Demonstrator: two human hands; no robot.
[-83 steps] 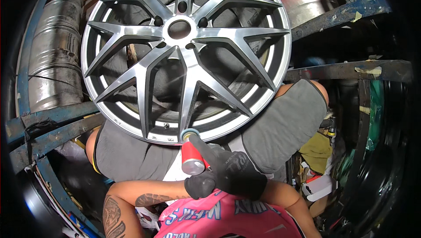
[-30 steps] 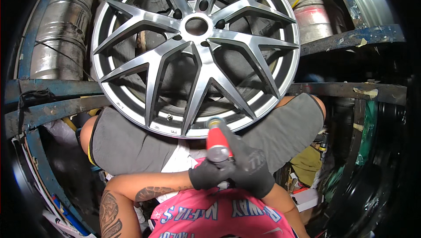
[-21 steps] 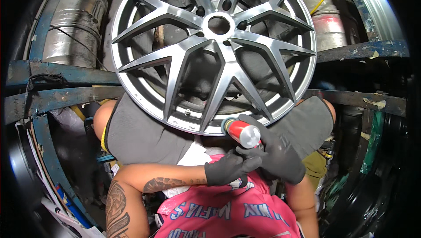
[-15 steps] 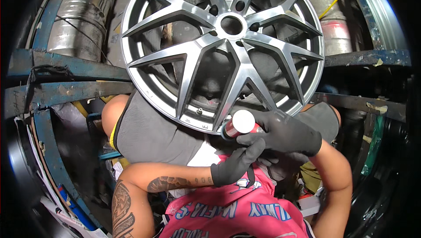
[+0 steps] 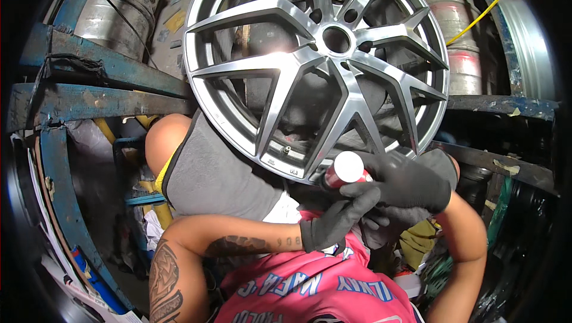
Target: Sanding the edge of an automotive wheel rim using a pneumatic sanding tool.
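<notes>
Pink jersey (image 5: 286,266) fabric with pale lettering covers the person's chest at the lower edge. From either side of it come the bare arms: the left forearm (image 5: 244,233), bent inward and tattooed, and the right forearm (image 5: 468,233), angled up toward the middle. Both hands wear dark grey gloves. The left grip (image 5: 333,225) lies just under the right one, its fingers extended and overlapping it; whether it grasps anything, I cannot tell. The right grip (image 5: 411,183) is closed around a red tool (image 5: 347,169), a short cylinder whose round, pale end faces the camera. The tool is at the near edge of the wheel; its far end is hidden, so contact there cannot be made out.

Grey shorts (image 5: 226,174) cover the spread legs, with white cloth (image 5: 280,211) between them. An olive cloth (image 5: 417,241) lies lower down at the right.

The silver alloy wheel (image 5: 310,56) sits tilted beyond the knees, its valve stem (image 5: 286,149) near the closest edge.

Past the left knee run worn blue metal beams (image 5: 113,100). Farther off stand a dull metal drum (image 5: 122,13) on the left and a red-marked drum (image 5: 465,73) on the right, beside a yellow hose (image 5: 482,16).
</notes>
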